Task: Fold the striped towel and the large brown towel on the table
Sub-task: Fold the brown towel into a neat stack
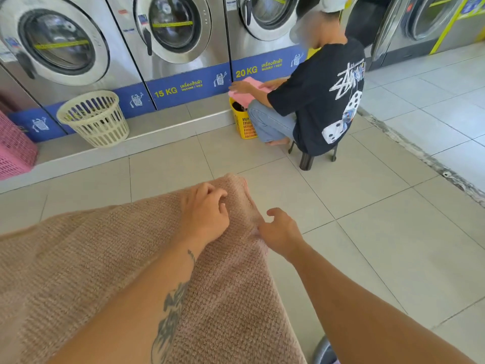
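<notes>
The large brown towel (86,258) lies spread out in front of me, filling the lower left of the head view and covering whatever is under it. My left hand (204,214) rests on the towel near its far right corner, fingers curled into the cloth. My right hand (280,232) is at the towel's right edge, fingers against the hem, thumb lifted. Whether it pinches the edge is hidden. No striped towel is in view.
A person (315,95) squats on a low stool beside a yellow basket (245,122), holding a pink cloth (249,88). A cream basket (95,118) and a pink basket (14,151) stand on the step below the washing machines (170,35). Tiled floor lies to the right.
</notes>
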{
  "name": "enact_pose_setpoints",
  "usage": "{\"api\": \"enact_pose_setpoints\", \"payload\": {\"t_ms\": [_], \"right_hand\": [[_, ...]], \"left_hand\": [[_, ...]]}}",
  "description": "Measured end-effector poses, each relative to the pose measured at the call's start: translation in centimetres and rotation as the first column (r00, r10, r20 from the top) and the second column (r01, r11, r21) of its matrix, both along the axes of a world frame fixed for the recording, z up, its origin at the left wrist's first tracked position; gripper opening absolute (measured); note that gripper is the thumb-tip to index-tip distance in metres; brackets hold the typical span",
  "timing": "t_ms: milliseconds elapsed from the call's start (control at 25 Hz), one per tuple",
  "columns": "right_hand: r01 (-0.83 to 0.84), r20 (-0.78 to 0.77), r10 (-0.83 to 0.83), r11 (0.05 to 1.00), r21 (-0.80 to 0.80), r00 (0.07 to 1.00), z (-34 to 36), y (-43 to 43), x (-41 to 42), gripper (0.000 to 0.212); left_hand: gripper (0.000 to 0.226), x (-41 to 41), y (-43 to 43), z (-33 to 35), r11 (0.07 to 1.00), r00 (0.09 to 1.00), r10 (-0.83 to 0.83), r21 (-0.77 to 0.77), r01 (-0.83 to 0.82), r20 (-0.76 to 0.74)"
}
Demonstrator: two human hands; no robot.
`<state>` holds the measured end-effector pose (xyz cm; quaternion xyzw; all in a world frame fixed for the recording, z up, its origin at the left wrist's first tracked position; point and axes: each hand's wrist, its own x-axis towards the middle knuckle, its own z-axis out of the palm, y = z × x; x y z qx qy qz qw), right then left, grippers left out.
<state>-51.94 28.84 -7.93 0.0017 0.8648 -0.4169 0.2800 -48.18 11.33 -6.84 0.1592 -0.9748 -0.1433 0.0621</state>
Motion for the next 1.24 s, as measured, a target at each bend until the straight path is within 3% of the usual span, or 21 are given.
{"api": "enact_pose_setpoints", "payload": {"t_ms": [160, 280, 480, 640, 880, 1040, 1160, 1240], "right_hand": [[-0.090, -0.093, 0.087, 0.996, -0.024, 0.992, 0.9, 1.0, 3.7, 0.048], [-0.145, -0.045, 0.145, 0.989, 0.006, 0.988, 2.0, 3.3, 6.8, 0.049], [-0.195, 0.062, 0.193, 0.980, 0.026, 0.979, 3.0, 8.3, 12.9, 0.052], [-0.307, 0.051, 0.303, 0.945, 0.112, 0.952, 3.0, 12.9, 19.1, 0.055], [-0.430, 0.152, 0.411, 0.894, 0.128, 0.899, 2.7, 20.2, 26.0, 0.063], [-0.607, 0.143, 0.594, 0.791, 0.077, 0.792, 3.1, 26.2, 29.6, 0.066], [-0.738, 0.180, 0.722, 0.673, 0.038, 0.668, 3.3, 30.4, 31.6, 0.065], [-0.759, 0.187, 0.740, 0.648, 0.060, 0.646, 3.8, 31.3, 32.2, 0.062]], "left_hand": [[0.029, 3.7, 1.3, 0.3, 0.994, 0.999, 0.041, 0.105, -0.038, -0.022], [0.023, 8.3, 3.4, 0.5, 0.984, 0.996, 0.074, 0.164, -0.066, -0.046], [0.024, 16.1, 6.6, -0.5, 0.996, 0.999, 0.006, 0.089, -0.001, -0.054], [0.033, 23.9, 10.2, -0.5, 0.996, 0.998, 0.069, 0.063, -0.068, -0.012], [0.044, 35.3, 19.8, -0.8, 0.956, 0.952, 0.285, 0.042, -0.291, 0.111], [0.043, 40.2, 29.9, 0.0, 0.951, 0.957, 0.273, 0.119, -0.284, 0.101], [0.065, 42.0, 36.6, 0.7, 0.964, 0.947, 0.191, 0.131, -0.230, 0.257], [0.075, 42.0, 37.6, 1.7, 0.955, 0.895, 0.150, 0.172, -0.241, 0.419]]}}
